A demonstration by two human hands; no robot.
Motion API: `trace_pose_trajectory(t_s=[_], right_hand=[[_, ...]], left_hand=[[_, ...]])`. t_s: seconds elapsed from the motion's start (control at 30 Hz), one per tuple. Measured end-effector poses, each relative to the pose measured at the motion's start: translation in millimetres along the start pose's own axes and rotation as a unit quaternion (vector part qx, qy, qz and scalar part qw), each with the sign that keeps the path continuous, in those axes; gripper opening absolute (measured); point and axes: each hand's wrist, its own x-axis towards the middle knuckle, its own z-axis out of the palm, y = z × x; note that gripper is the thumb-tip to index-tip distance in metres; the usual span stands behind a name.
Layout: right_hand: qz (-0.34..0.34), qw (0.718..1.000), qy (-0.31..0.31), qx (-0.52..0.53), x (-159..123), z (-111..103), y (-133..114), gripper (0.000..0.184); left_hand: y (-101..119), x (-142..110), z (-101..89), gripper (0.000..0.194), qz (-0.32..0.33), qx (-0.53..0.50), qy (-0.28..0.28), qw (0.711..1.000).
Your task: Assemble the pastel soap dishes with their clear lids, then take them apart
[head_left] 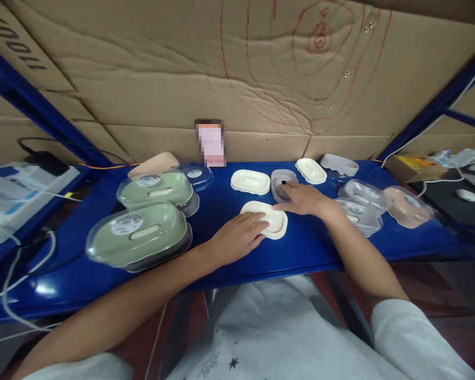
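My left hand (241, 236) lies over the left end of a cream oval tray-like piece (277, 222), its fingers on top and its thumb by the near edge. My right hand (303, 198) is at a small grey oval container (284, 177). Its fingertips reach inside while the thumb sits low at the near side, close to the cream piece. Fingers hide part of both things. Just behind, a second cream piece (250, 181) lies flat on the blue table. A third cream piece (311, 170) leans at an angle behind my right hand.
On the left stand two green boxes with clear lids (142, 235). Grey lidded boxes (364, 195) and a pink lidded box (407, 205) are on the right. A phone (211, 143) leans against the cardboard wall (162, 68). Cables hang over the left side of the blue table (296, 257).
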Motion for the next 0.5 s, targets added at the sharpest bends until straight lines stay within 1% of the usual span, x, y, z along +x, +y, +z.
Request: trace_pose_trajectory(t_s=[0.03,0.13,0.2,0.27,0.33,0.4,0.47,0.5], right_hand=[[-0.015,1.0,0.007,0.007,0,0,1,0.063],[-0.052,0.996,0.047,0.05,1,0,4,0.039],[-0.072,0.991,0.077,0.087,5,0,7,0.032],[-0.062,0.982,0.117,0.134,11,0,9,0.035],[-0.009,0.965,0.176,0.196,18,0,11,0.042],[0.053,0.94,0.23,0.245,23,0,13,0.052],[0.087,0.926,0.265,0.254,26,0,16,0.06],[0.092,0.926,0.276,0.24,25,0,18,0.064]], left_hand=[[0,0,0.2,0.028,0.007,0.001,-0.003,1.0],[-1,0,0.0,0.026,0.017,0.001,-0.008,1.0],[-2,0,-1.1,0.026,0.022,-0.002,-0.015,1.0],[-3,0,-2.4,0.028,0.033,-0.003,-0.027,0.999],[-2,1,-3.6,0.027,0.046,-0.001,-0.033,0.998],[-1,1,-4.2,0.027,0.049,0.008,-0.025,0.998],[0,1,-4.3,0.029,0.025,0.026,-0.01,0.999],[0,1,-4.2,0.03,0.0,0.036,-0.003,0.999]])
